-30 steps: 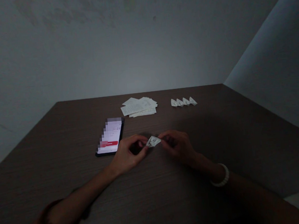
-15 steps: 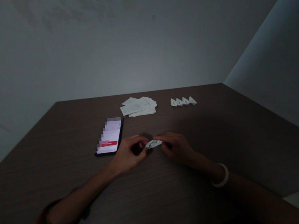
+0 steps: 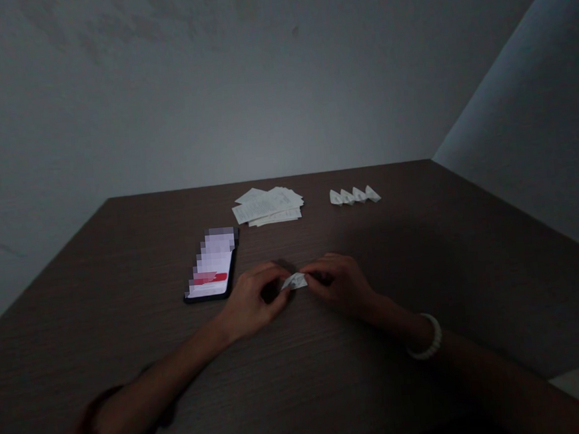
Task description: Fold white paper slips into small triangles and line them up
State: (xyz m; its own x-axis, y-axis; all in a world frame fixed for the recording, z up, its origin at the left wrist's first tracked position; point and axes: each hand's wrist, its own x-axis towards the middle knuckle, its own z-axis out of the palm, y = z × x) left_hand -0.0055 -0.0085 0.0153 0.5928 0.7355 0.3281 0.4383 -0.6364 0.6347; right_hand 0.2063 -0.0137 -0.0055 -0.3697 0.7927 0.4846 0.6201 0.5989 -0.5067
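Between my two hands is a small folded piece of paper (image 3: 296, 281), white with grey print, just above or on the tabletop; I cannot tell which. My left hand (image 3: 254, 297) pinches its left end between thumb and fingers. At its right end, my right hand (image 3: 341, 282) has thumb and forefinger closed on the paper. The fingertips hide both ends of it. A phone (image 3: 211, 263) with a lit screen lies just left of my left hand.
On the brown table (image 3: 122, 257), a loose stack of printed paper slips (image 3: 268, 206) lies toward the back. Several folded paper pieces (image 3: 355, 196) stand in a row to its right. A pale wall (image 3: 201, 110) rises behind the table, and another surface slopes at the right.
My right thumb and fingers have shifted slightly left and closed further over the paper's right end, so less of it shows. The phone, stack and row stay put.
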